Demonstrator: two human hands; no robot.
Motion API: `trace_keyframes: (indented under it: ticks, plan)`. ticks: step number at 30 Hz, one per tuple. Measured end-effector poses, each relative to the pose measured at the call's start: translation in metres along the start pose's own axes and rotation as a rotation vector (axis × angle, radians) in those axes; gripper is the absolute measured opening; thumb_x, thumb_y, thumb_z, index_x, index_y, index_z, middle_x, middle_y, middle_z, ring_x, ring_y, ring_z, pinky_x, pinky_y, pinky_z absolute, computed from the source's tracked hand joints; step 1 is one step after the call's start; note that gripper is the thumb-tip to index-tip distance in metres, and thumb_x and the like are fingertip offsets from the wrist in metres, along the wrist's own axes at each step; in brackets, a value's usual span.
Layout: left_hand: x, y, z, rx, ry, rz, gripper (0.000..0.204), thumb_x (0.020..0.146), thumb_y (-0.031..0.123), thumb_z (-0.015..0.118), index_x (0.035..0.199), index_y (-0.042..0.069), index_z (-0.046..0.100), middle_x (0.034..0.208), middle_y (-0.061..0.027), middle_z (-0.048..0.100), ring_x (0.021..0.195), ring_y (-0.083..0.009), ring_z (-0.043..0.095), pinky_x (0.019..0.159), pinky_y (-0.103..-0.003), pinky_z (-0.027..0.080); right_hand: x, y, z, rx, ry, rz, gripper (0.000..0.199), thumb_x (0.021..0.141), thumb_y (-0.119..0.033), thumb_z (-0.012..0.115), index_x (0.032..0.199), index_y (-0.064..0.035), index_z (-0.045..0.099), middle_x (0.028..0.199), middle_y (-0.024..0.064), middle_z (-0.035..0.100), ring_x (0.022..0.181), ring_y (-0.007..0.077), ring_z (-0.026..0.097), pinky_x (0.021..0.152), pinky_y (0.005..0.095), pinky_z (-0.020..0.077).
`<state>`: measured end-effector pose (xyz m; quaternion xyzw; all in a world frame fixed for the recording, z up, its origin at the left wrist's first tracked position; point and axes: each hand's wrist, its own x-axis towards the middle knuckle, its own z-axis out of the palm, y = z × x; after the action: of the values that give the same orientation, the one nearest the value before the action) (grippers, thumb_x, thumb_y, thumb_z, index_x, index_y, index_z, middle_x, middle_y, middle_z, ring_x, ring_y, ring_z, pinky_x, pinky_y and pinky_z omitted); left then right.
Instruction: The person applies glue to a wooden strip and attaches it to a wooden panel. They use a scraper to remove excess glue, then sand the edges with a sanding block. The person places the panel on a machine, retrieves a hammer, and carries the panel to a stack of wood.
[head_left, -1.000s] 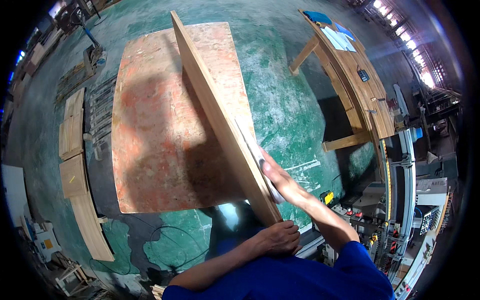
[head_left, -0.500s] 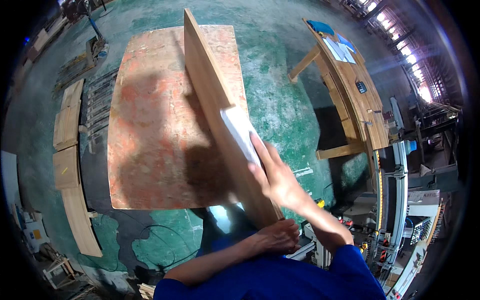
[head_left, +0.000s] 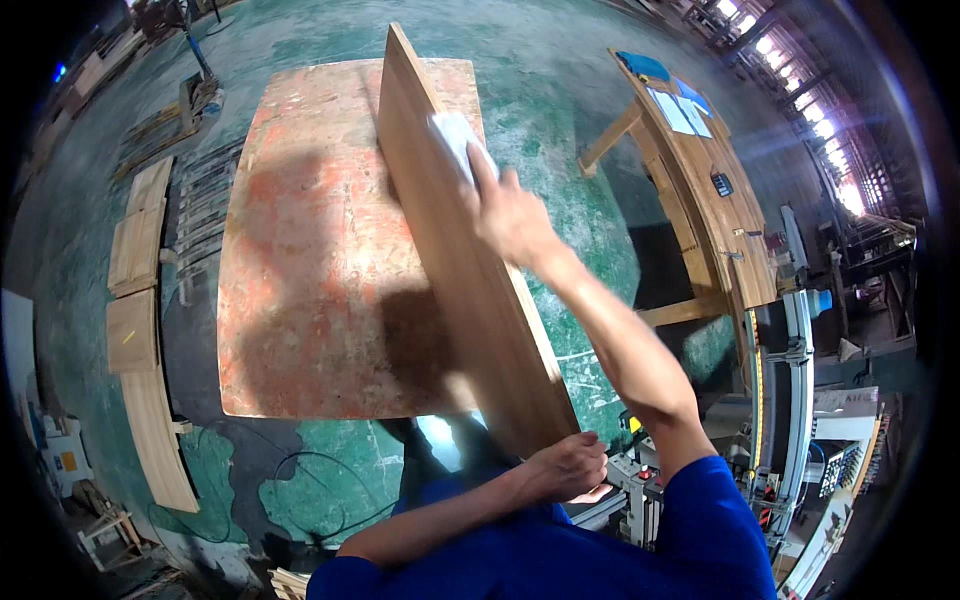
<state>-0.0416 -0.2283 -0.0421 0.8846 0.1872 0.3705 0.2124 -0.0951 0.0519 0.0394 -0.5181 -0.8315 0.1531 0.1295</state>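
A long wooden board stands on edge, running from close to my body out over a worn worktable. My left hand is closed round its near end, at the upper corner. Farther along, my right hand presses a white, flat pad onto the board's upper edge. The pad looks like a sanding block or a folded abrasive sheet; its underside is hidden. Fingers of my right hand lie over the pad, somewhat blurred.
Beneath the board is the red-stained worktable. Stacked wooden panels lie on the left. At right stands a wooden bench with papers and a small black device. Machinery with a metal rail is at the lower right.
My right hand has slid the white pad away from me along the board's upper edge, and the arm is straighter. My left hand keeps its grip on the near end.
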Motion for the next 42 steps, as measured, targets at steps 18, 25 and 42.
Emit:
trace_keyframes:
  ticks: [18, 25, 42]
  plan:
    - [0.003, -0.002, -0.001, 0.004, -0.005, -0.006, 0.042, 0.094, 0.039, 0.066, 0.062, 0.011, 0.063, 0.073, -0.0055, 0.06, 0.082, -0.0225, 0.06, 0.086, -0.034, 0.047, -0.008, -0.015, 0.001, 0.005, -0.034, -0.035, 0.059, 0.11, -0.043, 0.041, 0.16, -0.0118, 0.032, 0.119, 0.0372, 0.059, 0.097, 0.0537, 0.068, 0.088, 0.0583, 0.0572]
    - [0.002, -0.003, 0.0, -0.012, 0.041, 0.035, 0.044, 0.098, 0.038, 0.066, 0.064, 0.011, 0.061, 0.071, -0.0048, 0.06, 0.075, -0.0212, 0.06, 0.079, -0.034, 0.049, -0.17, -0.007, -0.032, 0.039, -0.196, 0.019, 0.065, 0.108, -0.035, 0.052, 0.164, -0.0139, 0.026, 0.117, 0.0328, 0.054, 0.08, 0.0497, 0.068, 0.069, 0.0567, 0.0613]
    - [0.01, 0.012, -0.008, 0.064, -0.086, 0.048, 0.046, 0.099, 0.039, 0.066, 0.063, 0.012, 0.059, 0.07, -0.0033, 0.059, 0.073, -0.0178, 0.059, 0.071, -0.031, 0.046, -0.088, 0.243, 0.061, 0.102, 0.278, 0.412, 0.097, 0.092, -0.054, 0.069, 0.154, 0.0094, 0.032, 0.093, 0.0257, 0.074, 0.082, 0.0393, 0.075, 0.078, 0.0472, 0.0586]
